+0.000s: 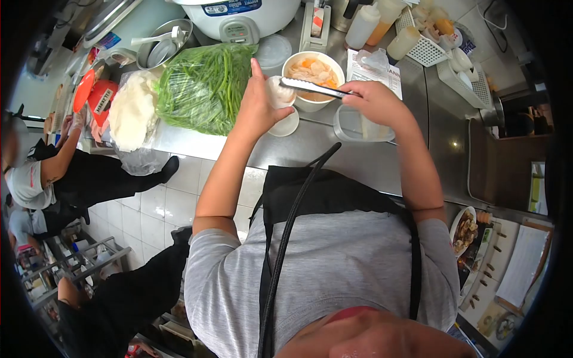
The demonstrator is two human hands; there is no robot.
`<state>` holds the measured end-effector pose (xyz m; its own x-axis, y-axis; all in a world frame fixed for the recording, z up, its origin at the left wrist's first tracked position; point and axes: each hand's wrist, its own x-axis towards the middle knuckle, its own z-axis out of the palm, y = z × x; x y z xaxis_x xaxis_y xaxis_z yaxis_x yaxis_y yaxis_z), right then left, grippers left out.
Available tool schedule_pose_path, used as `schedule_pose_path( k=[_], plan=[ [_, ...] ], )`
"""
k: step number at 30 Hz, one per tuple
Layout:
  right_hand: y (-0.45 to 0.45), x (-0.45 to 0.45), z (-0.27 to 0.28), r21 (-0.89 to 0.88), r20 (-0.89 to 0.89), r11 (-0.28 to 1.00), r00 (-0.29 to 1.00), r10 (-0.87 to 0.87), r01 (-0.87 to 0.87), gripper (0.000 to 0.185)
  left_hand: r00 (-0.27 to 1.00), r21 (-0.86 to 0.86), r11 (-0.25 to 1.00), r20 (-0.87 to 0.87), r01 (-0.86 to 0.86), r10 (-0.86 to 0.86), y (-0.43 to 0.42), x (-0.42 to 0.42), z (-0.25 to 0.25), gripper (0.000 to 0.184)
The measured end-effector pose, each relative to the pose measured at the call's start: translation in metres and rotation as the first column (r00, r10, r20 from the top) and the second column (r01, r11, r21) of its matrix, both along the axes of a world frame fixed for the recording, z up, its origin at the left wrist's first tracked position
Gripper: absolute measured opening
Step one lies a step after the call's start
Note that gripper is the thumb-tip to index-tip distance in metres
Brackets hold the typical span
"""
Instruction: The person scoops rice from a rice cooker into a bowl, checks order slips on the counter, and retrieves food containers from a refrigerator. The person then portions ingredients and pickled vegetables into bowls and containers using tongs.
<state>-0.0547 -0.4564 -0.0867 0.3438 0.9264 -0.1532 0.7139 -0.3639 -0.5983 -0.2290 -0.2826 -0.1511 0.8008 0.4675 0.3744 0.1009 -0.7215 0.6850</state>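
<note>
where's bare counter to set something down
Bare counter shows between the white disc and clear tub, and between the right forearm and baskets. It's crowded left, with greens and the white bag, and at the back, around the bottles.

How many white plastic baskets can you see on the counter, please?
2. One basket sits toward the upper right, beside the yellowish bottle; the other basket is just below and right of it. Others may be hidden behind things.
</note>
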Motion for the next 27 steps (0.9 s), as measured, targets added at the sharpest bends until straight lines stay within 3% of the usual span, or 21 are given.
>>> schedule_pose_path(
  k=[3, 6, 9, 15, 18, 24, 27],
  plan=[
    [0.004, -0.012, 0.005, -0.117, 0.145, 0.993, 0.989, 0.003, 0.014, 0.031, 0.999, -0.022, 1.000, 0.032, 0.010, -0.010, -0.005, 0.003, 0.001, 0.118],
    [-0.004, -0.008, 0.020, -0.032, 0.236, 0.990, 0.964, -0.124, 0.135, 0.031, 1.000, 0.006, 1.000, 0.012, -0.024, 0.024, -0.004, 0.002, -0.007, 0.118],
    [-0.007, 0.002, 0.019, -0.160, 0.442, 0.973, 0.893, -0.081, 0.167, 0.028, 0.999, -0.001, 0.999, -0.009, -0.045, 0.045, -0.001, 0.000, -0.012, 0.117],
    [0.007, -0.011, -0.010, -0.229, 0.529, 0.965, 0.849, 0.015, 0.125, 0.025, 0.999, 0.002, 0.999, -0.021, -0.043, 0.043, 0.001, 0.000, -0.011, 0.115],
    [0.008, -0.008, -0.004, -0.258, 0.466, 0.955, 0.885, -0.011, 0.148, 0.025, 0.999, -0.007, 1.000, -0.019, -0.029, 0.029, 0.003, 0.001, -0.008, 0.114],
    [-0.012, 0.017, 0.021, -0.062, 0.184, 0.963, 0.951, -0.247, 0.262, 0.023, 1.000, 0.036, 0.999, -0.023, 0.001, 0.000, 0.005, 0.014, 0.001, 0.113],
    [-0.020, 0.026, 0.027, 0.067, 0.047, 0.969, 0.969, -0.241, 0.238, 0.022, 0.997, 0.095, 0.995, 0.073, 0.031, -0.038, 0.003, 0.029, -0.001, 0.113]
  ],
)
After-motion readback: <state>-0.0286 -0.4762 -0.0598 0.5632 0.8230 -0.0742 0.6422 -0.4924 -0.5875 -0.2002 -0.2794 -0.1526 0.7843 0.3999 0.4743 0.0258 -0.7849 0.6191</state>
